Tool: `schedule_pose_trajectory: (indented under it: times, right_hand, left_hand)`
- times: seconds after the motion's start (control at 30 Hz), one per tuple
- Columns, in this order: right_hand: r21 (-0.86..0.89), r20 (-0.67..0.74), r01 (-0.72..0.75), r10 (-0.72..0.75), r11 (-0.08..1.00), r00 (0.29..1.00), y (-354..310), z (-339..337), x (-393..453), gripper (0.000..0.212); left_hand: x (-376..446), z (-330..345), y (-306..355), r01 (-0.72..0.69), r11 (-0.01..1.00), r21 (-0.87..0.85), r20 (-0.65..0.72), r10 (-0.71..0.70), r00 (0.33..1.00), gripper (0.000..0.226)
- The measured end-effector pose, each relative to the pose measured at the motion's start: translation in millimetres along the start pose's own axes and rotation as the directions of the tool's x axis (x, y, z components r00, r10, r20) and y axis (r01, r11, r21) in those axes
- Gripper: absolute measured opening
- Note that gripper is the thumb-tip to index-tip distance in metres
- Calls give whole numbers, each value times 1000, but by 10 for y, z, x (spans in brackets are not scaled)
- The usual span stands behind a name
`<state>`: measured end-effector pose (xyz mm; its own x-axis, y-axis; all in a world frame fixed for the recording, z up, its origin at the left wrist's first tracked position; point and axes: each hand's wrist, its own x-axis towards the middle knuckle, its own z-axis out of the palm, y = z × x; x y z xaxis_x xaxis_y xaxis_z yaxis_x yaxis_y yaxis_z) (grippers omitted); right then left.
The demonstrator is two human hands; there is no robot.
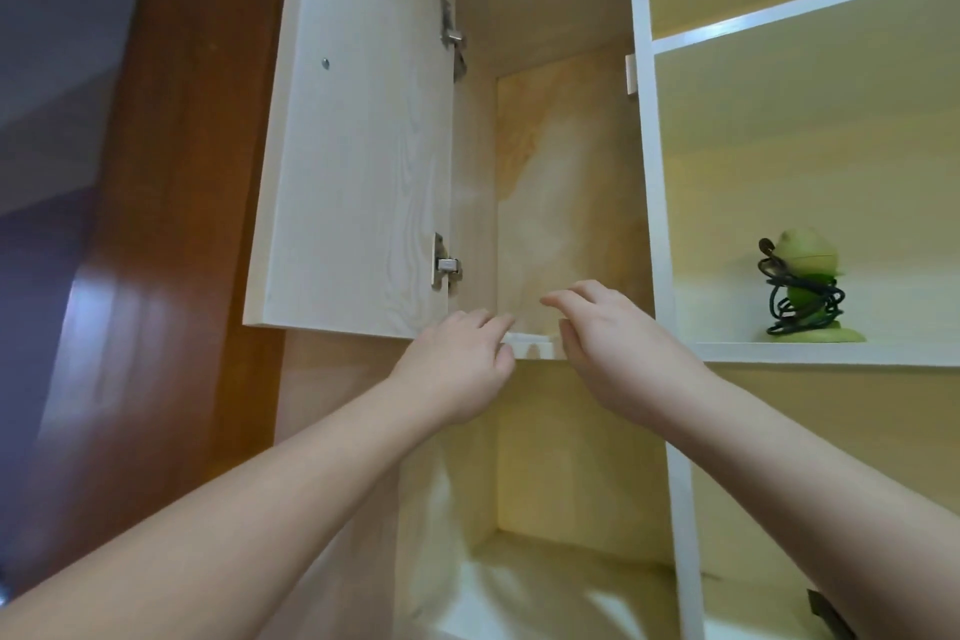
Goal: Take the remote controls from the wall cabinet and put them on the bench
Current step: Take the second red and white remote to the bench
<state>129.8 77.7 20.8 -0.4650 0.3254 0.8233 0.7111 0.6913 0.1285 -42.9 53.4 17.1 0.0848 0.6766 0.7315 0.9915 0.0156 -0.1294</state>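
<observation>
Both hands reach up to the open pale wood-grain wall cabinet [561,161]. The left hand [462,364] pinches a white slim remote control [527,339] lying at the shelf's front edge; the right hand [618,348] hovers beside it, fingers loosely spread.

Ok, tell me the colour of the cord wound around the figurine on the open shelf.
Dark green cord, head view.

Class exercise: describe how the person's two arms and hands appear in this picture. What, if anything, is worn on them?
Both forearms are bare up to the frame edge: no sleeves or gloves show. The left hand and right hand carry no visible rings, and no bracelet shows on either wrist. Something small and dark shows at the left frame edge beside the left arm; it cannot be identified.
</observation>
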Motion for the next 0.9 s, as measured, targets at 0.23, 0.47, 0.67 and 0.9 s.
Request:
schedule_pose_trajectory:
  times: [0.23,0.47,0.67,0.9]
  right_hand:
    - [2,107,-117,116,993,988,48,49,384,49]
    - [-45,222,-213,217,976,951,66,174,670,50]
    - [-102,362,-306,322,946,875,101,258,915,62]
    - [-390,458,-237,410,890,789,220,396,1058,48]
  left_hand:
    - [389,112,-77,89,985,-146,129,-70,989,52]
    - [762,121,-91,194,968,-159,210,-159,965,53]
    - [903,88,-68,262,963,-60,315,-230,921,38]
    - [1022,135,-12,86,973,215,469,-180,865,35]
